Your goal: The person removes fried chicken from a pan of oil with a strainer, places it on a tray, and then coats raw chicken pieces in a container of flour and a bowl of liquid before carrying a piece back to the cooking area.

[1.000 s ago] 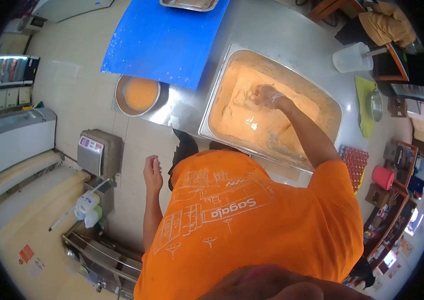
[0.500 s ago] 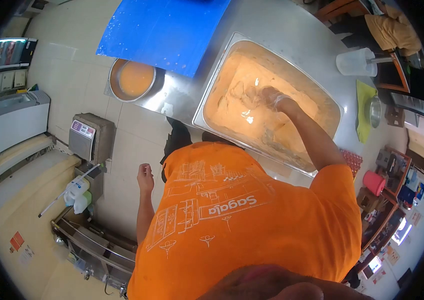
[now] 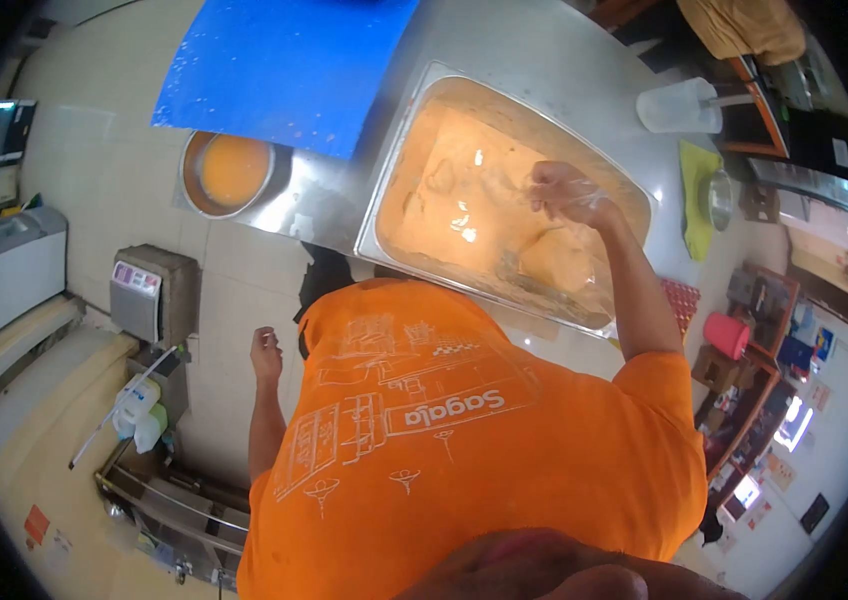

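My right hand [image 3: 566, 192], in a thin clear plastic glove, is above the pale orange batter-like mixture [image 3: 444, 165]. Its fingers are bent and spread apart, with nothing seen between them. The mixture fills a large rectangular metal pan [image 3: 369, 225], wet and shiny on top. Near the pan's front right, below that hand, a smooth mound [image 3: 556, 262] of the same colour rises. Away from the counter, my left hand [image 3: 266, 355] hangs low at my side over the floor. Its fingers are loosely curled with gaps between them, and it holds nothing visible.
A blue sheet [image 3: 279, 70] lies left of the pan, partly over a round metal pot [image 3: 269, 190] of orange liquid. Right of the pan are a clear plastic jug [image 3: 674, 105], a green cloth [image 3: 696, 200] and a metal bowl [image 3: 720, 202]. A scale [image 3: 136, 295] stands lower left.
My right hand has lifted out of the mixture and its fingers now show. The mound beneath it shows more clearly. The whole view has shifted a little; my left hand still hangs.
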Demonstrator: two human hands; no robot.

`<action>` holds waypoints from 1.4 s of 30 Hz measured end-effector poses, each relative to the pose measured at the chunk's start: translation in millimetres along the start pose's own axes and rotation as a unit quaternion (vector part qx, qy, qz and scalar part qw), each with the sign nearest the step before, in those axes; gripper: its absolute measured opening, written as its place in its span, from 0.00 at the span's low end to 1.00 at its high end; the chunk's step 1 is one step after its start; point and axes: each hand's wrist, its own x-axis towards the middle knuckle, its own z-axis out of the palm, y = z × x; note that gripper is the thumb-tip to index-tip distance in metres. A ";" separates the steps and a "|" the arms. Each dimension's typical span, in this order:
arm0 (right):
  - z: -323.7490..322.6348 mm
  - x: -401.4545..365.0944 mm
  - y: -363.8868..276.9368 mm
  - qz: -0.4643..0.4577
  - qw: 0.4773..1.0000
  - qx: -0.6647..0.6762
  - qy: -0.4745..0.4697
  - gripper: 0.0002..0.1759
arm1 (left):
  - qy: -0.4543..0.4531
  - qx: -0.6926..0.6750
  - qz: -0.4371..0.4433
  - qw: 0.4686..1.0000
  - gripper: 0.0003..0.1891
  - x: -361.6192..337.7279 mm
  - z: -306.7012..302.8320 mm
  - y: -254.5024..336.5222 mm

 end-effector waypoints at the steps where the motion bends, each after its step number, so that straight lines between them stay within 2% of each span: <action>1: -11.4 -16.1 20.5 -0.034 0.998 -0.053 0.022 0.11 | -0.005 -0.001 0.007 1.000 0.08 7.1 -3.5 -11.0; 3: -31.1 -45.8 83.2 -0.096 0.965 -0.185 0.159 0.12 | -0.006 -0.004 -0.010 1.000 0.09 12.6 -7.9 -9.3; 5: -35.7 -59.5 186.9 -0.151 0.856 -0.335 0.365 0.12 | -0.022 -0.016 -0.028 0.999 0.09 18.5 -11.5 -6.8; 6: -36.2 -71.3 217.9 -0.135 0.866 -0.319 0.362 0.12 | -0.033 -0.016 -0.033 0.999 0.09 21.1 -15.8 -6.4; 8: -39.9 -80.8 227.1 -0.117 0.882 -0.283 0.357 0.12 | -0.039 -0.009 -0.021 0.999 0.10 31.0 -21.2 -7.5; 9: -43.0 -81.3 231.3 -0.063 0.909 -0.239 0.335 0.11 | -0.039 0.002 -0.005 0.999 0.10 35.8 -24.7 -8.2; 12: -43.8 -85.8 134.9 0.054 0.958 -0.107 0.262 0.12 | -0.032 0.038 0.011 0.999 0.11 41.4 -34.2 13.5; 14: -47.2 -93.1 79.5 0.070 0.973 -0.041 0.217 0.13 | -0.038 0.060 0.046 0.996 0.11 48.9 -40.6 20.3; 15: -44.2 -100.8 34.8 0.133 0.967 -0.003 0.216 0.14 | -0.034 0.057 0.043 0.997 0.11 52.2 -42.9 24.8; 18: -47.3 -107.3 79.5 0.142 0.963 0.070 0.220 0.12 | -0.023 0.047 0.041 0.998 0.12 62.2 -47.9 33.3; 19: -50.4 -106.1 113.8 0.149 0.964 -0.089 0.200 0.10 | -0.021 0.045 0.043 0.998 0.13 65.2 -49.5 33.9; 20: -55.3 -103.1 159.0 0.153 0.941 -0.245 0.173 0.09 | -0.019 0.044 0.046 0.998 0.13 67.2 -50.3 33.1; 22: -56.3 -110.1 226.5 0.163 0.882 -0.406 0.175 0.08 | -0.031 0.046 0.042 0.998 0.13 69.4 -51.7 26.8; 24: -57.3 -101.5 257.9 0.169 0.855 -0.425 0.243 0.09 | -0.037 0.048 0.040 0.997 0.13 73.1 -53.7 14.1; 26: -37.9 -101.5 168.6 0.115 0.833 -0.425 0.334 0.10 | -0.031 0.059 0.035 0.997 0.13 79.6 -56.9 -15.2; 28: -44.9 -86.0 148.9 -0.091 0.831 -0.455 0.306 0.11 | -0.010 0.159 0.191 0.969 0.13 95.0 -62.9 -70.0; 29: -40.9 -77.9 78.8 -0.049 0.869 -0.423 0.253 0.10 | -0.003 0.117 0.082 0.990 0.13 82.0 -62.5 -47.0; 30: -38.0 -77.8 -7.8 -0.006 0.897 -0.395 0.198 0.10 | 0.021 0.122 0.119 0.985 0.14 73.5 -62.6 -38.7; 32: -26.3 -69.3 -104.2 0.028 0.947 -0.231 0.221 0.12 | 0.015 0.144 0.183 0.972 0.14 86.0 -66.8 -54.7; 34: -18.8 -59.7 -171.5 -0.019 0.951 -0.198 0.237 0.14 | 0.027 0.145 0.160 0.976 0.14 79.7 -71.7 -33.1; 35: -12.1 -58.9 -192.0 -0.034 0.951 -0.183 0.248 0.15 | 0.023 0.143 0.153 0.978 0.14 80.6 -71.7 -25.6; 38: -4.7 -46.5 -223.4 -0.181 0.920 -0.220 0.269 0.12 | 0.039 0.119 0.206 0.970 0.15 96.9 -82.5 -40.4; 39: -5.1 -44.2 -231.4 -0.171 0.937 -0.171 0.251 0.11 | 0.069 0.116 0.225 0.965 0.14 101.4 -84.6 -47.3; 40: -5.3 -40.5 -238.9 -0.162 0.951 -0.121 0.233 0.10 | 0.037 0.013 0.077 0.996 0.14 94.9 -90.6 -32.6; 41: -6.3 -37.8 -243.6 -0.154 0.962 -0.071 0.214 0.10 | 0.030 -0.003 0.038 0.999 0.14 87.7 -96.4 -16.8; 42: -7.7 -36.1 -241.3 -0.140 0.964 -0.054 0.218 0.10 | 0.033 -0.015 0.042 0.998 0.14 95.7 -100.3 -36.3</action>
